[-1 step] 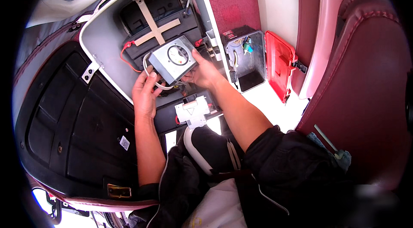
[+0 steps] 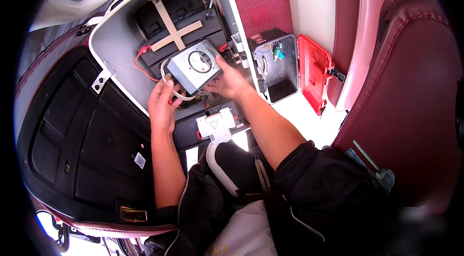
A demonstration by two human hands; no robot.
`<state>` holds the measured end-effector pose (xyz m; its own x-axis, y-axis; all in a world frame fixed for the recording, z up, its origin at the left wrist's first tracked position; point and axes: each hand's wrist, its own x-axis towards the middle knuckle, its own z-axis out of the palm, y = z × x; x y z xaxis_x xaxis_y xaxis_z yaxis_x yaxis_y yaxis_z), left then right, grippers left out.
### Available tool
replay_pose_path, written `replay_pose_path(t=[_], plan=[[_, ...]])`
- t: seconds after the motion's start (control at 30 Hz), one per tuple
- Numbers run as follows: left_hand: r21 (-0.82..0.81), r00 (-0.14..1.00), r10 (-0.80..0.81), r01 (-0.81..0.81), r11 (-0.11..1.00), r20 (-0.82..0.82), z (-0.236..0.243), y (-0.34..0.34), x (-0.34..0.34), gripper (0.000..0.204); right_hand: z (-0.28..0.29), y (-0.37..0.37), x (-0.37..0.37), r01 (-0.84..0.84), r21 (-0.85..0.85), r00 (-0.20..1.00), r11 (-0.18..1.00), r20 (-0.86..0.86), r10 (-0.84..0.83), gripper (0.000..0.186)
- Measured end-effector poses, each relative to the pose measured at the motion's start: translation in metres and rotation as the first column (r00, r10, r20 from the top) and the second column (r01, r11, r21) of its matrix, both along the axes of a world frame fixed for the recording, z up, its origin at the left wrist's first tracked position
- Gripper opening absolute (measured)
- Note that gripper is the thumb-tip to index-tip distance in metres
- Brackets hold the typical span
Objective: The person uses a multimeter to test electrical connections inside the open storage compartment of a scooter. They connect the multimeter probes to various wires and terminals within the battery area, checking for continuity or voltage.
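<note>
My right hand [image 2: 228, 81] grips the right side of a grey box-shaped meter [image 2: 186, 68] with a round white dial on its face. The thumb lies on its edge; the other fingers are partly hidden beneath. A thick white cable [image 2: 164, 68] loops round the meter's left and lower sides. My left hand [image 2: 162, 106] is closed on this cable by the meter's lower left corner. Both hands are over an open white-rimmed compartment [image 2: 111, 48]. Behind the meter lies a black battery-like block [image 2: 208, 31] under a tan crossed strap [image 2: 170, 26]. An orange-red wire [image 2: 142, 65] runs beside it.
A white switch-like unit [image 2: 216, 124] sits below my hands. Right of the compartment stands an open grey box [image 2: 282, 70] with wires and a red lid [image 2: 314, 73]. A black panel [image 2: 87, 145] is swung open at left. A maroon seat [image 2: 406, 101] borders the right.
The fingertips of my left hand have shifted very slightly on the white cable. The meter and my right hand have stayed in place.
</note>
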<state>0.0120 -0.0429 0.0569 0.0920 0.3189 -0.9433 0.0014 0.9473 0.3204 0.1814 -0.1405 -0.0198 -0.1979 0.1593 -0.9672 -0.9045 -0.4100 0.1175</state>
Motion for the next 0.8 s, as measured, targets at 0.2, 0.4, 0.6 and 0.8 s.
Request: replay_pose_path(t=[0.2, 0.4, 0.6, 0.8], plan=[[0.005, 0.973, 0.077, -0.078, 0.997, -0.220, -0.004, 0.002, -0.002, 0.040, -0.001, -0.001, 0.001, -0.003, -0.039, 1.000, 0.999, 0.012, 0.003, 0.045], [-0.090, 0.900, 0.044, -0.092, 0.992, -0.434, -0.014, -0.004, -0.004, 0.043, 0.014, 0.004, 0.003, -0.028, -0.094, 0.998, 0.995, -0.056, 0.023, 0.050], [-0.318, 0.960, -0.045, -0.047, 0.947, -0.276, -0.031, -0.005, -0.015, 0.027, 0.005, 0.000, 0.001, -0.093, -0.040, 0.995, 0.995, -0.036, 0.092, 0.050], [-0.421, 0.961, 0.000, -0.122, 0.899, -0.278, -0.040, -0.002, -0.020, 0.028, -0.002, -0.001, -0.004, -0.071, -0.053, 0.997, 0.996, -0.012, 0.071, 0.048]])
